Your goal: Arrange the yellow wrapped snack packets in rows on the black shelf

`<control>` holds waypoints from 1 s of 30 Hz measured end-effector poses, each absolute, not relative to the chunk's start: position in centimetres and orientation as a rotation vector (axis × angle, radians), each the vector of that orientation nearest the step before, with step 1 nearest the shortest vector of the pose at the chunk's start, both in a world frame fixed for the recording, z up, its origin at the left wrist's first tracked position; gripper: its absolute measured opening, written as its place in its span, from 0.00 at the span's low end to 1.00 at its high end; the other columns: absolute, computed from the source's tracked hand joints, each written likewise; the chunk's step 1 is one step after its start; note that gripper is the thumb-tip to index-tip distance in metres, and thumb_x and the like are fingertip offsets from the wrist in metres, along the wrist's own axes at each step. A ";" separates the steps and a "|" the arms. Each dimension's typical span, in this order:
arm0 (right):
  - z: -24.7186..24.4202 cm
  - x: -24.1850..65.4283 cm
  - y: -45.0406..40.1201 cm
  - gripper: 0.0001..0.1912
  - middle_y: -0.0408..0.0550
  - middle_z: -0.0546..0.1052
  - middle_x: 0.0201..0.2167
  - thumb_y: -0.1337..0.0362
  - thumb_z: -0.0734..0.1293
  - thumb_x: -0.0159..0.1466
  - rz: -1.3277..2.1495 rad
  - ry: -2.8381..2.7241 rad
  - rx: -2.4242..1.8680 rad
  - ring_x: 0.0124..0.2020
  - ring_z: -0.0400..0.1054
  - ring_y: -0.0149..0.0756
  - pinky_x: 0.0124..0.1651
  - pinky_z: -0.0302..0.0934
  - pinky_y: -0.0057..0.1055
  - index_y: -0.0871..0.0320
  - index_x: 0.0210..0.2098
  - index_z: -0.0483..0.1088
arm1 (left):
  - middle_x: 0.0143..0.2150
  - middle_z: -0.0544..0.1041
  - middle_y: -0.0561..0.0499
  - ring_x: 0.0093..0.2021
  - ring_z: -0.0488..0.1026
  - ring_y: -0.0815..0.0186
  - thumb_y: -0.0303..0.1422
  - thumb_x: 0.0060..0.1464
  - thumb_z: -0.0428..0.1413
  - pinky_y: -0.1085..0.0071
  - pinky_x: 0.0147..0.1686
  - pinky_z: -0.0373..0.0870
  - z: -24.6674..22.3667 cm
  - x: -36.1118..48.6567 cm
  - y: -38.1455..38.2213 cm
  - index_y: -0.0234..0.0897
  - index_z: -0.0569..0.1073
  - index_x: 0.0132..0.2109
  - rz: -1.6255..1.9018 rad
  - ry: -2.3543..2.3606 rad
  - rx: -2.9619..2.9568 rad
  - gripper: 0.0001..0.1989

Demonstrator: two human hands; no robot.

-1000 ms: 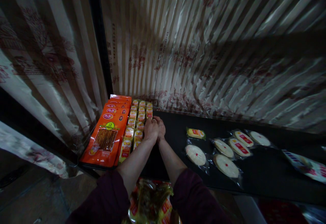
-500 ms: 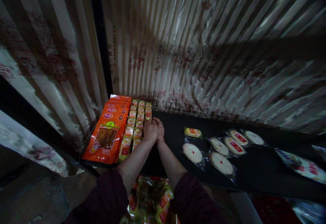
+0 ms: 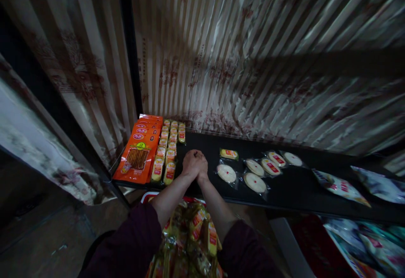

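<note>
My left hand point(image 3: 190, 163) and my right hand point(image 3: 202, 167) are close together above the black shelf point(image 3: 199, 141), fingers curled in and overlapping. Whatever they may hold between them is hidden. To their left stand rows of small wrapped snack cakes point(image 3: 170, 172), yellow with orange-red labels. The row nearest my hands shows a wrapped cake point(image 3: 181, 133) at its back end, a short way beyond my fingers. Below my forearms sits a red-and-white-rimmed container point(image 3: 147, 196) heaped with more wrapped cakes point(image 3: 196, 227).
Orange snack pouches point(image 3: 136, 155) lie overlapped at the shelf's left end, by a black post point(image 3: 129, 46). Rightward are a single wrapped cake point(image 3: 229, 154), several round white flatbreads in clear wrap point(image 3: 227, 173) and flat bags point(image 3: 341, 187). A patterned curtain point(image 3: 221, 58) hangs behind.
My hands have drawn back from the cake row and sit slightly to its right, still together. The view has shifted, showing more of the container below and the bags at right.
</note>
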State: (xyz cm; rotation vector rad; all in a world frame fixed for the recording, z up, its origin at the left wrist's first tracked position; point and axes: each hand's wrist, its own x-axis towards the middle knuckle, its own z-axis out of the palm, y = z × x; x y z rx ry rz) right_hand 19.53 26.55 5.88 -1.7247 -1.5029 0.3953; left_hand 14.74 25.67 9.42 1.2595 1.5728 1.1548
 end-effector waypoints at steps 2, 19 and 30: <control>5.9 19.4 24.6 0.15 0.48 0.76 0.34 0.73 0.57 0.56 0.417 -1.444 -1.722 0.39 0.70 0.33 0.45 0.63 0.28 0.57 0.36 0.72 | 0.41 0.78 0.42 0.52 0.71 0.55 0.30 0.54 0.51 0.63 0.53 0.65 9.9 15.3 23.7 0.41 0.77 0.37 1.177 1.565 1.251 0.10; 3.3 15.4 7.9 0.19 0.51 0.75 0.41 0.70 0.56 0.55 0.631 -1.366 -1.641 0.44 0.67 0.37 0.51 0.61 0.33 0.58 0.43 0.72 | 0.48 0.76 0.44 0.50 0.72 0.65 0.25 0.54 0.44 0.69 0.54 0.64 7.4 9.4 7.0 0.34 0.72 0.47 1.012 1.547 1.358 0.17; -2.0 15.7 5.4 0.20 0.49 0.75 0.36 0.69 0.54 0.58 0.600 -1.306 -1.600 0.43 0.67 0.38 0.51 0.62 0.34 0.57 0.42 0.73 | 0.47 0.76 0.42 0.49 0.72 0.62 0.24 0.55 0.44 0.64 0.54 0.64 4.8 9.4 4.8 0.34 0.71 0.45 0.861 1.551 1.326 0.15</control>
